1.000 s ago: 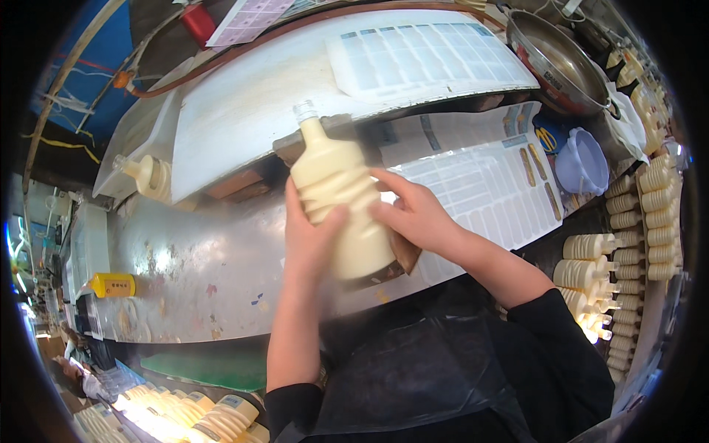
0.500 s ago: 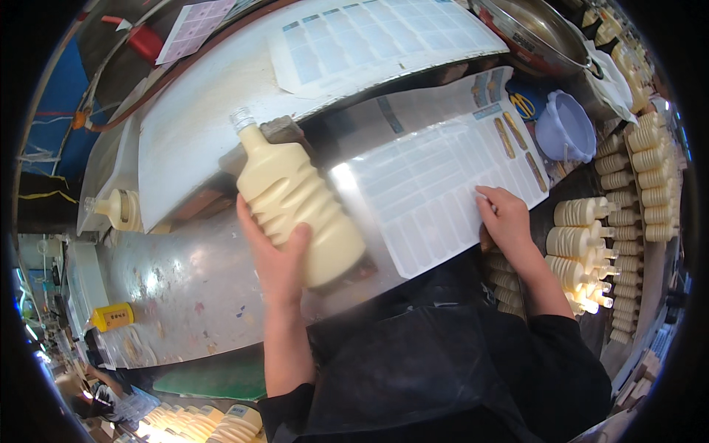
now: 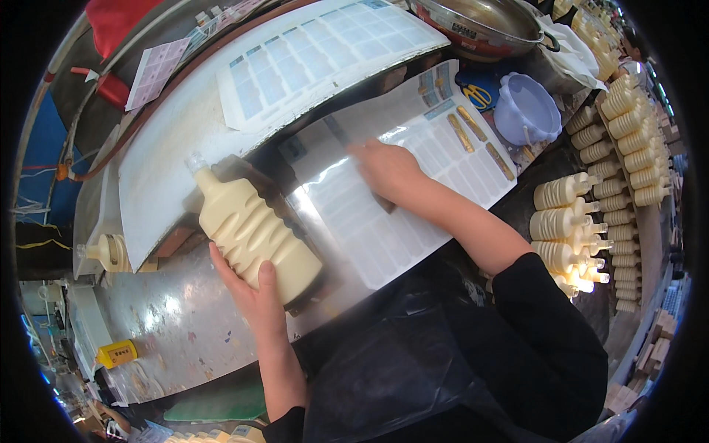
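Note:
My left hand [image 3: 251, 292] grips a large cream-coloured ribbed plastic bottle [image 3: 247, 232] near its base. The bottle lies tilted on a shiny metal worktop [image 3: 177, 332], its neck pointing up and left. My right hand [image 3: 388, 170] rests flat on a glossy sheet of blank labels [image 3: 413, 192] spread on the worktop. A few gold labels [image 3: 480, 144] remain on the far right part of that sheet.
A second label sheet [image 3: 310, 59] lies on a white board further back. A lilac plastic bowl [image 3: 526, 111], blue scissors [image 3: 478, 94] and a metal pan [image 3: 487, 22] stand at the back right. Rows of filled cream bottles [image 3: 591, 192] line the right side. One more bottle [image 3: 111, 251] stands at left.
My right hand let go of the bottle and moved onto the label sheet, then slid left across it. My left hand kept hold of the bottle, which now lies lower and left.

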Demonstrator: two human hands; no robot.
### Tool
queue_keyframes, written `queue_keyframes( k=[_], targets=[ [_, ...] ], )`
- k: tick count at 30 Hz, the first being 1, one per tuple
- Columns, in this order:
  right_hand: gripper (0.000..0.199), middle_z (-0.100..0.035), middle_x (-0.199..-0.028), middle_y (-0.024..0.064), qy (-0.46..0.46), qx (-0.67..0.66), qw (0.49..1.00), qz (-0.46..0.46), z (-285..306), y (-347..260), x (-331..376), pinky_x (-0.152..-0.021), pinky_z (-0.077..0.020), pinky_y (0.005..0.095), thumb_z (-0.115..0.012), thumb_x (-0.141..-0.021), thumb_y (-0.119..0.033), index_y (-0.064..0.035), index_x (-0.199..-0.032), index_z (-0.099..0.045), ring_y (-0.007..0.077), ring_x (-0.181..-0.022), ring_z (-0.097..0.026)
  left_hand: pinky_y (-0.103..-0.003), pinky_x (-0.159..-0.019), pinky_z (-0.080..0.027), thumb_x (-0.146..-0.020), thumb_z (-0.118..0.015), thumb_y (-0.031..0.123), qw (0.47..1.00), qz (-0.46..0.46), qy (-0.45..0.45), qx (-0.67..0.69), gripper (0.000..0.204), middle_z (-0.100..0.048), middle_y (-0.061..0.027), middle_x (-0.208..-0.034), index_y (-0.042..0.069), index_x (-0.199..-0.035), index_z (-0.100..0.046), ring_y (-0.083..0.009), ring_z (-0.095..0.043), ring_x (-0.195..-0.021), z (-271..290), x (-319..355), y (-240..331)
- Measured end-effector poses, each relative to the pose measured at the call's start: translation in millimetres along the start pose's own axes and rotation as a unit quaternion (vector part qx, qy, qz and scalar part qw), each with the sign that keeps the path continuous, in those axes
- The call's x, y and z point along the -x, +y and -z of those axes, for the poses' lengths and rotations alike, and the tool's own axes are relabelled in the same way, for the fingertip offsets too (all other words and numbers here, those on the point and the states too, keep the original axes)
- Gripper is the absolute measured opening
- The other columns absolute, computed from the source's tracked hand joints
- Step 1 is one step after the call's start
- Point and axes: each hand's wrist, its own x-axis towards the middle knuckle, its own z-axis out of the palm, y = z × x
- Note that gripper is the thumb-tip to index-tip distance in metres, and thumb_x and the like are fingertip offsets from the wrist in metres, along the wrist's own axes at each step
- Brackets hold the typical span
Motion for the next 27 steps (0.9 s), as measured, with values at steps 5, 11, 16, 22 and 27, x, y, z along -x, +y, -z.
queue_keyframes(
  k=[5,11,16,22,27],
  targets=[
    [0.053,-0.065,-0.105,0.0216,-0.070,0.074,0.995,0.015,10,1,-12,-0.078,-0.0572,0.0471,-0.060,-0.085,-0.002,-0.0062,-0.138,-0.057,0.0395,-0.090,-0.070,-0.044,-0.122,-0.025,-0.090,-0.068,0.028,1.000,-0.010,0.008,0.009,0.091,-0.031,-0.0219,-0.161,0.002,-0.162,-0.020,-0.0338,-0.035,-0.146,0,2,2],
    [0.065,-0.066,-0.102,0.0213,-0.171,0.090,0.981,0.021,33,-14,57,-0.073,-0.0576,0.0463,-0.068,-0.077,0.001,0.0006,-0.140,-0.052,0.0387,-0.086,-0.071,-0.043,-0.121,-0.027,-0.088,-0.066,0.019,1.000,-0.014,0.011,0.012,0.087,-0.034,-0.0222,-0.160,0.001,-0.161,-0.023,-0.0336,-0.037,-0.145,-3,2,4],
    [0.078,-0.064,-0.099,0.0190,-0.168,0.071,0.982,0.037,40,-22,67,-0.069,-0.0572,0.0453,-0.073,-0.071,0.001,-0.0037,-0.145,-0.050,0.0382,-0.082,-0.070,-0.044,-0.121,-0.029,-0.086,-0.068,0.018,1.000,0.005,0.029,-0.008,0.088,-0.035,-0.0236,-0.158,0.001,-0.160,-0.025,-0.0349,-0.038,-0.145,-1,4,7],
    [0.064,-0.064,-0.101,0.0180,-0.172,0.100,0.979,0.045,33,-20,81,-0.072,-0.0571,0.0448,-0.062,-0.082,-0.001,-0.0086,-0.145,-0.051,0.0365,-0.084,-0.070,-0.046,-0.120,-0.031,-0.084,-0.074,0.024,0.996,-0.025,0.032,-0.083,0.091,-0.038,-0.0254,-0.155,0.001,-0.159,-0.028,-0.0388,-0.040,-0.142,3,1,1],
    [0.051,-0.065,-0.099,0.0180,-0.097,0.053,0.993,0.028,31,7,101,-0.071,-0.0569,0.0460,-0.056,-0.088,-0.005,-0.0083,-0.139,-0.057,0.0370,-0.084,-0.070,-0.045,-0.120,-0.030,-0.085,-0.073,0.021,0.997,-0.032,0.020,-0.067,0.089,-0.035,-0.0249,-0.157,0.001,-0.159,-0.027,-0.0378,-0.039,-0.144,-3,-3,-4]
  ],
)
